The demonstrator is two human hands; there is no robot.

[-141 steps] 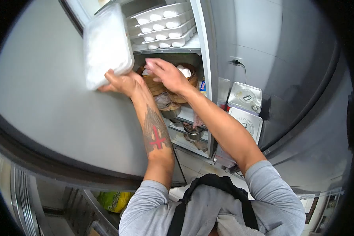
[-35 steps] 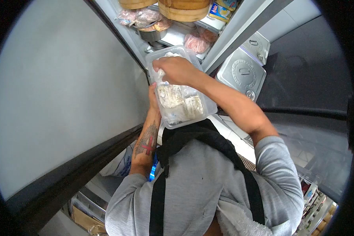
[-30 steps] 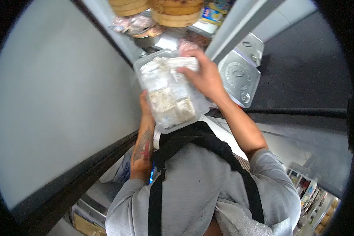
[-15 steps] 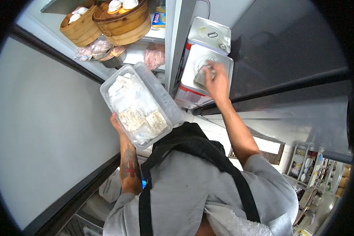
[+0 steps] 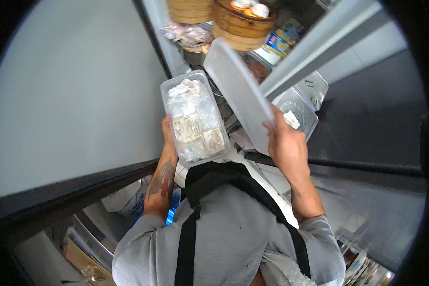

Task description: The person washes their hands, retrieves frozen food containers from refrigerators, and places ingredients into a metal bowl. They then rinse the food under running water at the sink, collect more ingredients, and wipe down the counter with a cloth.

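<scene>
My left hand grips the left side of a clear plastic container. Inside lie plastic-wrapped, floury-looking white blocks; I cannot make out what they are. My right hand is closed on the lower edge of a translucent plastic lid, which is tilted up beside the container and apart from it. Just past my right fingers, a small whitish piece rests on a square metal tin.
Bamboo steamers holding white buns stand on the shelf ahead, with plastic-bagged food below and a blue-yellow packet to their right. A large grey door panel fills the left. A dark surface lies on the right.
My right hand has left the whitish piece on the tin and taken the lid, lifting it from beneath the container's right side. The view has turned, and the container now sits more upright in it.
</scene>
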